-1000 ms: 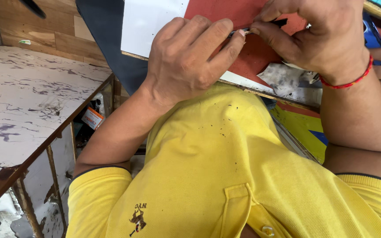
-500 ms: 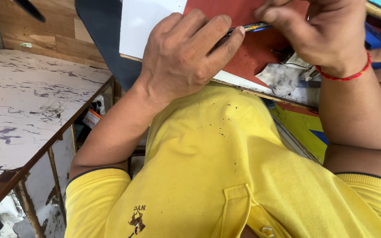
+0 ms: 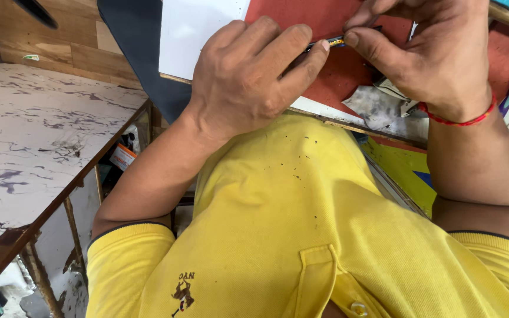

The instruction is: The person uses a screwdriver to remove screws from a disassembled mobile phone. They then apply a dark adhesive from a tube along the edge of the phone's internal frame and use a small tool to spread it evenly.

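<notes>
Left hand (image 3: 248, 82): upper centre of the frame, palm down, fingers curled close together over the near edge of the red sheet (image 3: 325, 35). Its fingertips lie against a thin dark tool (image 3: 325, 44) with a yellow-and-blue band. Whether the grip actually clamps the tool cannot be told; the fingers hide most of it.

Right hand (image 3: 431, 53): upper right of the frame, thumb and forefinger pinched nearly shut at the other end of the same tool, just beside the left fingertips. A red thread bracelet (image 3: 460, 121) circles the wrist.

Thin dark tool: lies across the red sheet, between the two hands, only a short length showing.

Red sheet: flat, textured, at the top centre, running out of the frame at the top.

White sheet (image 3: 198, 29): just left of the red sheet, touching it, upper centre-left.

Dark blue sheet (image 3: 134, 41): beneath the white one, upper left.

Table (image 3: 30, 147): marbled white top with purple stains, left of the frame, wooden edge.

Yellow polo shirt (image 3: 278, 235): fills the lower centre, speckled with dark spots.

Yellow-and-blue panel (image 3: 399, 171): right of centre, below the right forearm.
</notes>
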